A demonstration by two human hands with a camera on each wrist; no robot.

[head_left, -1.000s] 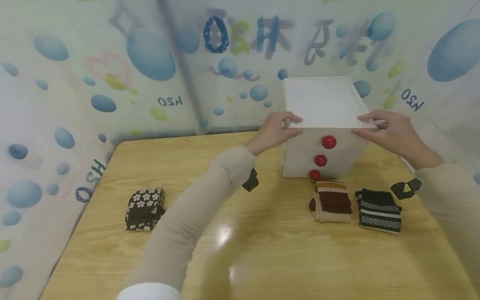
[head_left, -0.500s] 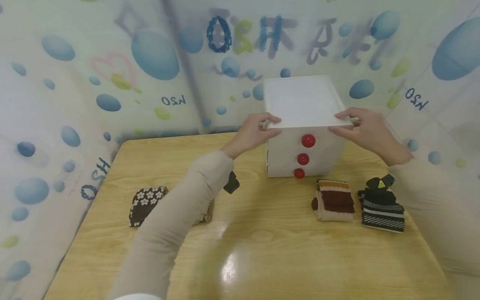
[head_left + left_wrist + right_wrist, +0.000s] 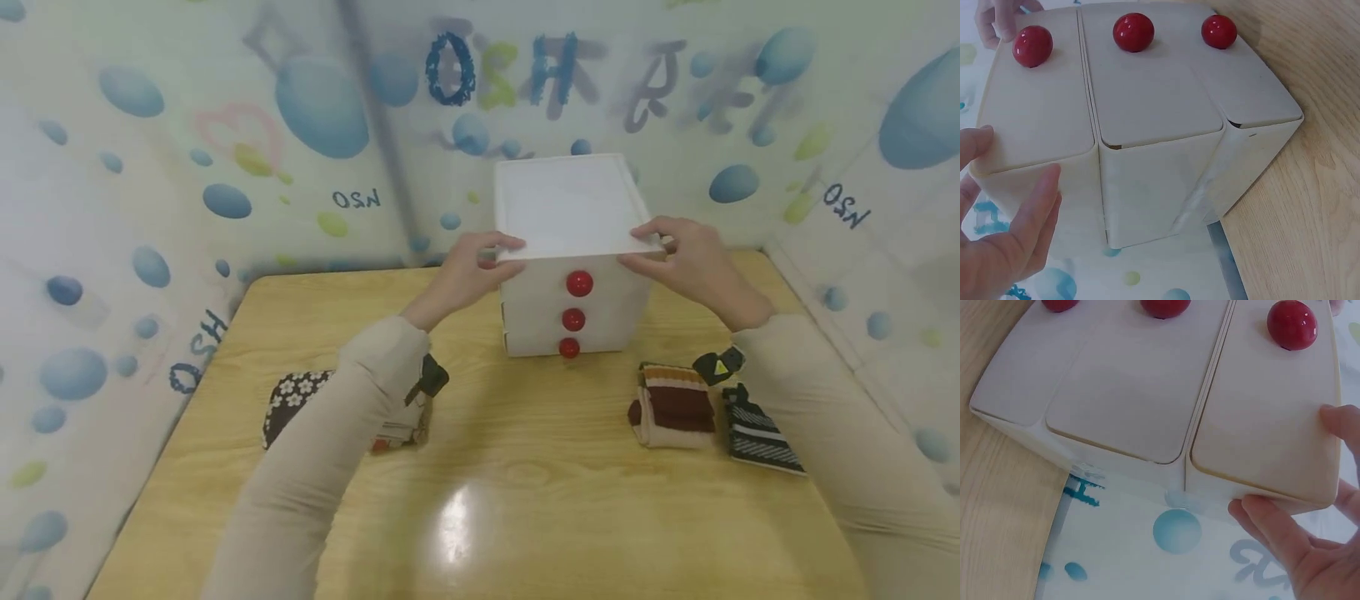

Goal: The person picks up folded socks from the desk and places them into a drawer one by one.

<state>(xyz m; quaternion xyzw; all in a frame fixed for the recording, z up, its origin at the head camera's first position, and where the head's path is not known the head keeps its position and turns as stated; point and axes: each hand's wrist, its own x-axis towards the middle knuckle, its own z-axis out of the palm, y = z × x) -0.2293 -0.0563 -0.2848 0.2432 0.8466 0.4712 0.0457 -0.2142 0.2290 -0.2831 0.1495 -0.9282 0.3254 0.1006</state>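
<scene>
A white three-drawer box with round red knobs stands toward the back of the table in the head view. At its upper left front corner my left hand grips it, fingers over the top and side, thumb at the front. My right hand holds the opposite upper corner in the same way. The left wrist view has the drawer fronts closed, with the left fingers along the side of the top drawer. In the right wrist view, the right thumb presses the front face.
Folded striped socks and black-and-white ones lie at the right, the latter partly behind my sleeve. Brown flowered socks and another folded bundle lie at the left, partly hidden by my left arm. A printed wall backs the table.
Both hands have shifted the drawer box leftward across the back of the table, keeping their grip. The bundle by my left arm has come into view; the right sleeve now overlaps the black-and-white socks.
</scene>
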